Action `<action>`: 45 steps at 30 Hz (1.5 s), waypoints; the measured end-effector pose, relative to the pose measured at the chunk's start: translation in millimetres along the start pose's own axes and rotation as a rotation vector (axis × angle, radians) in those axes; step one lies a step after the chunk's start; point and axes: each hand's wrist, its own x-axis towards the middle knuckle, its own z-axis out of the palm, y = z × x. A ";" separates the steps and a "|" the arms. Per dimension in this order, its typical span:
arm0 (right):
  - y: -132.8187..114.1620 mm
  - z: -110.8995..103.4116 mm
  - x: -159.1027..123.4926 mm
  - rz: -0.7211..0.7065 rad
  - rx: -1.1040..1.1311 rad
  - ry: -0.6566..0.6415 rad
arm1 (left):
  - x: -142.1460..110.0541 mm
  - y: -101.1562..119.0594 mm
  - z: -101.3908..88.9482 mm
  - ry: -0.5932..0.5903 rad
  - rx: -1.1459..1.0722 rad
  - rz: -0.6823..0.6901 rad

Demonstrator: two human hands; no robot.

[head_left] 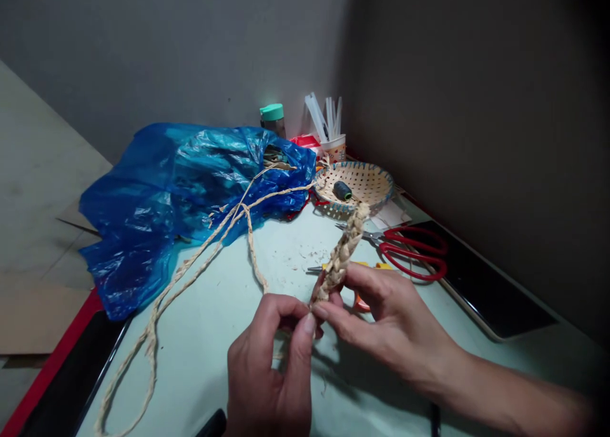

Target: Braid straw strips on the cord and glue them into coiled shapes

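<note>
The braid [342, 254] slants up and away from between the two hands, its lower end pinched by both. The right hand [381, 307] grips it with bent fingers, thumb reaching to the left; the left hand [276, 354] closes thumb and forefinger on that same end. The right forearm comes in from the lower right. Beyond the braid, red-handled scissors [413, 253] lie on the pale green tabletop [210, 322]. Twisted cord [251, 249] loops at left, near a blue plastic bag [190, 176]. Behind, a shallow basket [389, 186] carries a dark spool [341, 190]; grey walls [204, 49] rise behind.
</note>
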 end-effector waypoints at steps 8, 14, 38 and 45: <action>1.7 -5.2 3.7 0.188 0.195 -0.102 | 10.4 1.1 -0.4 -0.177 -0.362 -0.345; 0.9 -6.3 3.8 0.204 0.252 -0.107 | 14.6 -0.6 -0.9 -0.243 -0.485 -0.411; 2.8 -20.7 13.1 0.200 0.329 -0.330 | 20.9 1.5 -7.1 -0.327 -0.687 -0.478; -2.3 -20.3 14.2 0.314 0.586 -0.396 | 16.7 10.4 -4.4 -0.232 -0.540 -0.448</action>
